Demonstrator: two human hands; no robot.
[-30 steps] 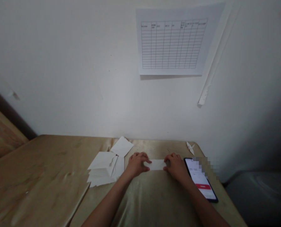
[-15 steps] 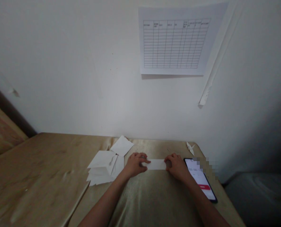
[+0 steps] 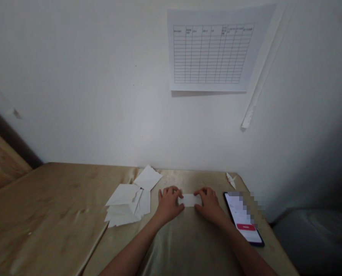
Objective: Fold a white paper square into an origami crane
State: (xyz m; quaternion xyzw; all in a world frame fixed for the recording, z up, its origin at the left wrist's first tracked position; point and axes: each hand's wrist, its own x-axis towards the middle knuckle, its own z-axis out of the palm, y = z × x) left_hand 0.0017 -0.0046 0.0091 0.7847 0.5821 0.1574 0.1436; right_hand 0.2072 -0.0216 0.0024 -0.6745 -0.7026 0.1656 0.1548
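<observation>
Narrower span between holds

White paper strip [image 3: 189,200] at my 12 o'clock, on the surface [image 3: 182,237]. Left hand [image 3: 168,205] grips its 9 o'clock end, right hand [image 3: 211,205] its 3 o'clock end. Hands now closer than half a second ago; less strip shows between my fingers. Judgement: working length shortened, both ends controlled.

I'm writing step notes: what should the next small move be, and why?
Perhaps hold the left hand steady and press the right hand along the near edge of the white paper: it appears flat, a hand at each end, that edge exposed between them.
</observation>
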